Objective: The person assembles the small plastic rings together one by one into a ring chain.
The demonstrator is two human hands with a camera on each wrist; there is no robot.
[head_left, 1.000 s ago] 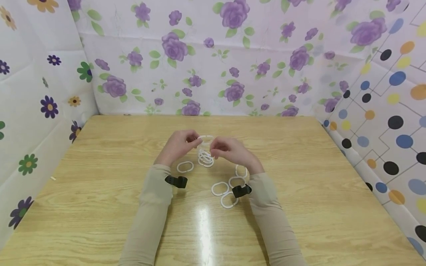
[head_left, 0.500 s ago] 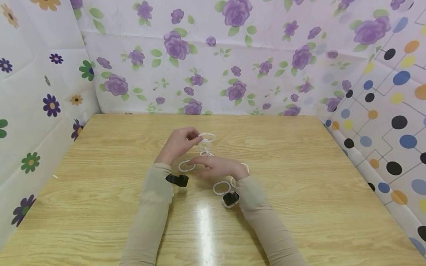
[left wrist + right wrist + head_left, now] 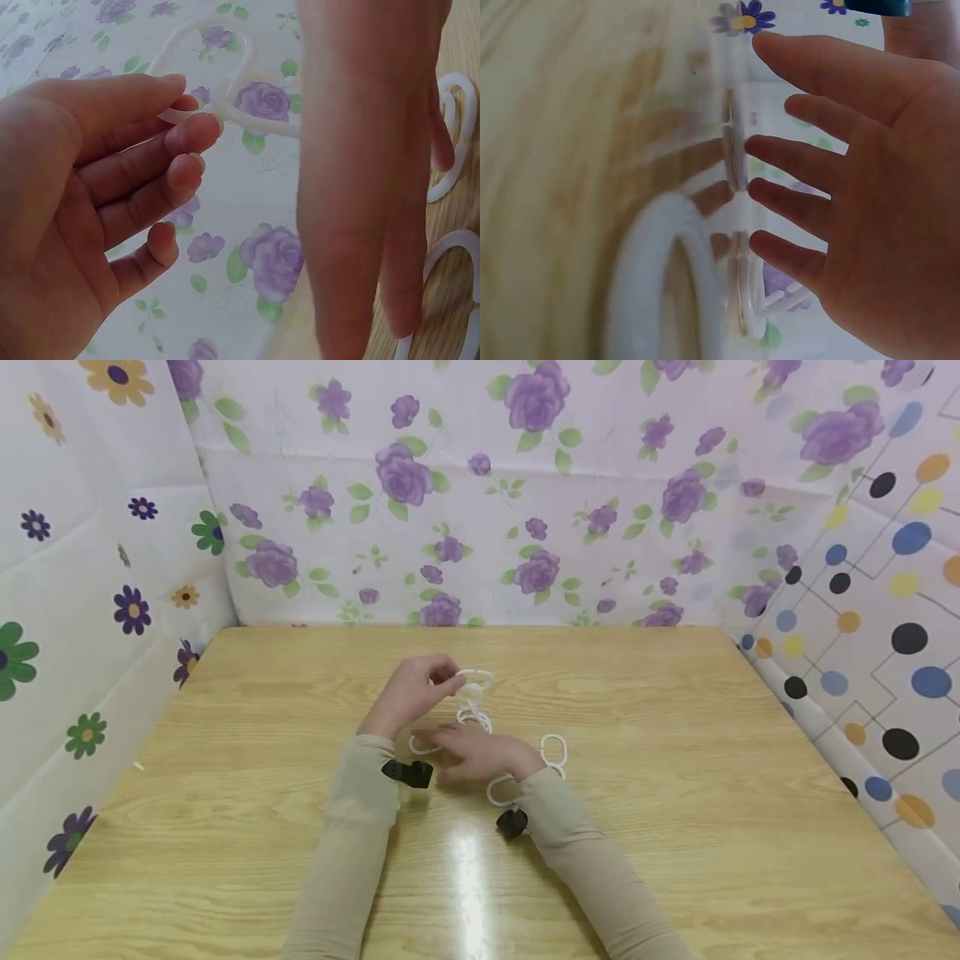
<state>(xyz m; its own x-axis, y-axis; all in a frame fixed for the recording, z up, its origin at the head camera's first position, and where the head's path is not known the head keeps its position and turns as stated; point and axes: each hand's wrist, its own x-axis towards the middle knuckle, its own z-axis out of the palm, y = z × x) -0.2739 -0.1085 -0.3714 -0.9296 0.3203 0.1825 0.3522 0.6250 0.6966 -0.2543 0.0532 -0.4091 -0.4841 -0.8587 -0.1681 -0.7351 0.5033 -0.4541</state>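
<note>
1. One white link (image 3: pixel 476 672) is pinched in the narrow grip of my left hand (image 3: pixel 411 692), between thumb and index finger, the other fingers loosely bent. It sticks out past my fingertips, held up off the table (image 3: pixel 675 777) and towards the far side of the heap of links (image 3: pixel 480 720).
2. Between that pinched link and the heap, a second link (image 3: pixel 471 691) shows just below my grip; I cannot make out exactly how it joins the heap.
3. My right hand (image 3: pixel 480 753) is spread wide on the near side of the heap, fingers stretched out and apart, holding nothing.
4. Near-left of the heap lies a loose link (image 3: pixel 413 749), partly hidden under my right fingers. I cannot tell whether my fingertips touch it.
5. Near-right of the heap are more links: one whole oval (image 3: pixel 566 750), one half-hidden oval (image 3: pixel 559 768) just beside it, and a closer oval (image 3: pixel 489 790) partly covered by my right wrist.
6. Both wrists carry black devices, the left device (image 3: pixel 417 774) near-left of the heap, the right device (image 3: pixel 512 823) near-right of it.
7. Well beyond the heap, behind the table, hangs a purple-flowered cloth (image 3: pixel 480 518).
</note>
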